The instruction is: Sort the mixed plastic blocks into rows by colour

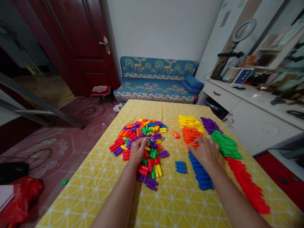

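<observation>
My left hand (139,150) reaches into a mixed pile of bullet-shaped plastic building blocks (142,170). Its thumb and fingers are closed at a purple block (154,143), partly hiding it. My right hand (206,152) rests at the near edge of the orange block group (192,134), with its fingertips closed on an orange block (193,145). Just below that hand lies a group of blue blocks (201,177). Between the hands are a loose orange piece (176,135) and a small blue cluster (180,167).
Yellow blocks (190,121), purple blocks (211,125), green blocks (224,144) and red blocks (248,185) lie in separate groups on the yellow tablecloth (166,209). Behind the table stands a blue patterned sofa (156,84). A white cabinet (254,110) stands at the right.
</observation>
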